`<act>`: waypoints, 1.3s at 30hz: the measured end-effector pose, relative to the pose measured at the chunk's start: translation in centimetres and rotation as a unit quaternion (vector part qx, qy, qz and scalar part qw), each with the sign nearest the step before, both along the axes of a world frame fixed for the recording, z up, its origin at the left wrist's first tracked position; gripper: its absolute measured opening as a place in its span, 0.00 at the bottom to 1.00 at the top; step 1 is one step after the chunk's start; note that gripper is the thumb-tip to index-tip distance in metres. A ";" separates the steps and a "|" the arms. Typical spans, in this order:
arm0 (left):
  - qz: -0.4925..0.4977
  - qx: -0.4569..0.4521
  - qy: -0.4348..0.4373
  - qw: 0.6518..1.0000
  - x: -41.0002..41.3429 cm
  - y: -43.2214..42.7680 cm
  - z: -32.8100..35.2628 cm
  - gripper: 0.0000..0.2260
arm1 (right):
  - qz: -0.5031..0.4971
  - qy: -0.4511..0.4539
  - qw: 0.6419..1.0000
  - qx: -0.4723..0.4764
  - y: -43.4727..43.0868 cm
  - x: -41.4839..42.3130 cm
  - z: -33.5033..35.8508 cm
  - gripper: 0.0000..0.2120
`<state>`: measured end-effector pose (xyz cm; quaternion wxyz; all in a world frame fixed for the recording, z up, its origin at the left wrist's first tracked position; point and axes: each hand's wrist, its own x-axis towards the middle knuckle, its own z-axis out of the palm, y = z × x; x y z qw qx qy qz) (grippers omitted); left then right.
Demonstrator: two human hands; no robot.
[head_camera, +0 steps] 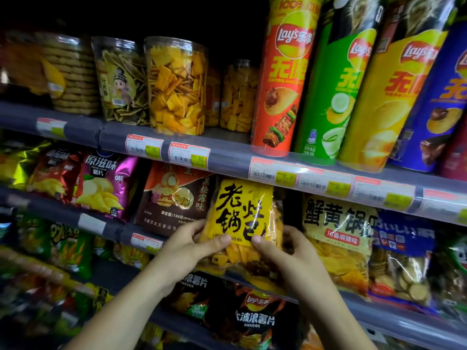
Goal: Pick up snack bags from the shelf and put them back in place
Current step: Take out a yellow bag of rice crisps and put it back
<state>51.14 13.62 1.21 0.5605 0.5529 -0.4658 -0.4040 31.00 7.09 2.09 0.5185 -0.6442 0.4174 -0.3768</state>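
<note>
A clear snack bag with a yellow label and black characters stands upright at the middle shelf, just under the shelf rail. My left hand grips its lower left edge, thumb across the front. My right hand grips its lower right edge, thumb on the label too. The bag's bottom, full of orange crisps, sits at the shelf's front lip between a brown bag on the left and a yellow-labelled bag on the right.
Tall crisp tubes and clear tubs of crackers fill the shelf above. Purple and red crisp bags stand at the left. Black crisp bags fill the shelf below my wrists. Price tags line the shelf rails.
</note>
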 end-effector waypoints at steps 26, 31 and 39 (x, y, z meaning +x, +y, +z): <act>-0.058 -0.047 0.081 0.994 4.0 3.5 1.5 0.29 | 0.036 -0.113 0.989 0.091 6.8 2.8 -2.1 0.22; -0.083 -0.050 0.083 0.992 4.7 4.2 1.4 0.32 | -0.011 -0.113 0.992 0.055 7.9 4.0 -2.0 0.25; -0.124 -0.031 0.161 0.979 6.6 4.2 1.0 0.24 | -0.030 -0.074 0.997 0.022 8.4 3.4 -1.7 0.37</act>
